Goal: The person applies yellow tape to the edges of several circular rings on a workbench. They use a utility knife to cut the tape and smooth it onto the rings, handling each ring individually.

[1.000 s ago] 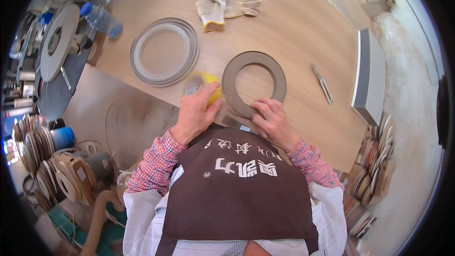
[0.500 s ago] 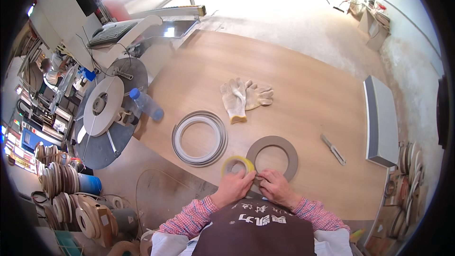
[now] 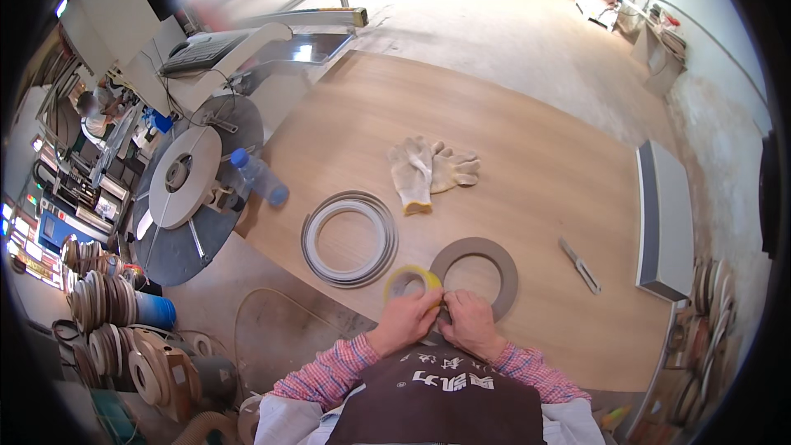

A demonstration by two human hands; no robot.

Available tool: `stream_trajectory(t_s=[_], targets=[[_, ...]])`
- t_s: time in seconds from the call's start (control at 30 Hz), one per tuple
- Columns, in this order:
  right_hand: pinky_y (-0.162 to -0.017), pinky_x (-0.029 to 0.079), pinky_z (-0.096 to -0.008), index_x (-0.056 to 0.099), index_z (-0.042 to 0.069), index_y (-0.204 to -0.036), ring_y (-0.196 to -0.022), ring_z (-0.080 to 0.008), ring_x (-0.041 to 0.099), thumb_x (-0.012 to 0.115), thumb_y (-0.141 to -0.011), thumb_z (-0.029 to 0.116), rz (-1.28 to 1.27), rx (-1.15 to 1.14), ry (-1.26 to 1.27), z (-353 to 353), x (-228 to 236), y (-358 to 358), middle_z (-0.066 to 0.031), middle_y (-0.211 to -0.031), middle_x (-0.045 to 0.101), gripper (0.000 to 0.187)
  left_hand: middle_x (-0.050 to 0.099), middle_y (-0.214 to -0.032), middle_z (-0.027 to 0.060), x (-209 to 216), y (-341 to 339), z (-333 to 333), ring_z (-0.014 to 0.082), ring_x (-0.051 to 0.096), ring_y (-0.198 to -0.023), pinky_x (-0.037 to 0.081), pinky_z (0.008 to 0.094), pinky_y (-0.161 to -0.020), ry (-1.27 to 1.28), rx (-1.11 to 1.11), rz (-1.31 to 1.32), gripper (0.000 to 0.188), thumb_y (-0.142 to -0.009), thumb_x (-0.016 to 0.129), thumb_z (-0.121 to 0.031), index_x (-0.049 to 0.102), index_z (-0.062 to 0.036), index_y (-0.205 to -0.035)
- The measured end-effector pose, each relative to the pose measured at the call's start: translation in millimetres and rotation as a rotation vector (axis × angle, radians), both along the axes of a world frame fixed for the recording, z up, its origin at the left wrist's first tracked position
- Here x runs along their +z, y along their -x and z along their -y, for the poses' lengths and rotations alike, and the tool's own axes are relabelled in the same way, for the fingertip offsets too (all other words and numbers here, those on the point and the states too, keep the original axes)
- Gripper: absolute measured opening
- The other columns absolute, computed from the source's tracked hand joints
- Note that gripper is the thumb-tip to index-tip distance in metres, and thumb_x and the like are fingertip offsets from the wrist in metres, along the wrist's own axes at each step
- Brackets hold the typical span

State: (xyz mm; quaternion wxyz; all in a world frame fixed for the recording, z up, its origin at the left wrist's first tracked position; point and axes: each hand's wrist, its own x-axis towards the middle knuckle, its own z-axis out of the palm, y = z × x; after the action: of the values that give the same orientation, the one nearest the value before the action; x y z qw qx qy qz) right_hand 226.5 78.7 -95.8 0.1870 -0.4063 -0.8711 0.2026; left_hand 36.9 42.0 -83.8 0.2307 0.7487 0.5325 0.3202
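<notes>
My left hand is closed around a roll of yellow tape, held upright near the front edge of the wooden board. Pressed up close beside it, my right hand has its fingers pinched together at the roll's right side. What those fingers grip is hidden. Just beyond my right hand lies a flat brown coil of edge banding, partly covered by that hand. A larger grey-white coil of banding rests to the left of the tape.
A pair of work gloves and a utility knife lie on the board. On its left edge a plastic bottle lies tilted beside a round reel. A long grey-white box stands at right. Banding rolls are stacked lower left.
My right hand has turned and closed in against the tape roll, nearer my left hand. The left hand keeps its hold. The view has shifted slightly.
</notes>
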Motion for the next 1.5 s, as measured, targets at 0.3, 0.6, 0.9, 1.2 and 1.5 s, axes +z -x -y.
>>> stream_trajectory(t_s=[0.3,0.6,0.9,1.2,1.5], targets=[[-0.076,0.049,-0.0467,0.063,0.006,-0.113,-0.092,-0.0326,0.063,0.078,-0.077,0.029,0.033,0.036,0.024,-6.2,-6.0,-9.3,-0.0127,-0.099,0.063,0.046,0.071,-0.09,0.0203,9.1,-0.1,-26.4,0.043,0.069,-0.082,0.056,0.05,-0.072,0.162,-0.041,-0.024,0.025,-0.092,0.064,-0.016,0.065,-0.0127,-0.117],[-0.092,0.047,-0.0455,0.065,0.008,-0.097,-0.113,-0.0319,0.058,0.08,-0.076,0.02,0.015,0.124,-0.085,21.0,44.3,-53.3,-0.0106,-0.117,0.062,0.028,0.071,-0.094,0.0218,18.7,2.6,-30.6,0.0424,0.068,-0.086,0.053,0.0487,-0.073,0.225,-0.07,-0.013,0.034,-0.092,0.065,-0.012,0.062,-0.0072,-0.126],[-0.107,0.04,-0.0516,0.066,0.011,-0.094,-0.135,-0.0349,0.045,0.08,-0.077,0.025,0.133,0.385,-0.132,12.1,21.1,-45.7,-0.0096,-0.138,0.054,0.026,0.072,-0.094,0.0212,13.9,3.2,-33.7,0.0418,0.069,-0.086,0.053,0.0495,-0.073,0.22,-0.075,-0.056,0.033,-0.092,0.065,-0.014,0.062,-0.0066,-0.124],[-0.111,0.038,-0.056,0.066,0.011,-0.095,-0.143,-0.0366,0.04,0.08,-0.077,0.028,0.112,0.438,-0.16,8.5,12.9,-46.7,-0.0113,-0.146,0.051,0.029,0.072,-0.094,0.0212,8.8,2.9,-33.3,0.042,0.069,-0.086,0.053,0.0488,-0.073,0.184,-0.068,-0.034,0.033,-0.092,0.066,-0.013,0.062,-0.0067,-0.124],[-0.112,0.038,-0.0557,0.065,0.01,-0.101,-0.142,-0.0362,0.041,0.08,-0.075,0.028,0.087,0.427,-0.119,10.5,5.6,-48.2,-0.0106,-0.147,0.051,0.035,0.071,-0.095,0.0223,15.5,3.0,-32.2,0.0429,0.069,-0.087,0.053,0.049,-0.074,0.235,-0.068,-0.032,0.033,-0.092,0.065,-0.011,0.061,-0.0057,-0.124]])
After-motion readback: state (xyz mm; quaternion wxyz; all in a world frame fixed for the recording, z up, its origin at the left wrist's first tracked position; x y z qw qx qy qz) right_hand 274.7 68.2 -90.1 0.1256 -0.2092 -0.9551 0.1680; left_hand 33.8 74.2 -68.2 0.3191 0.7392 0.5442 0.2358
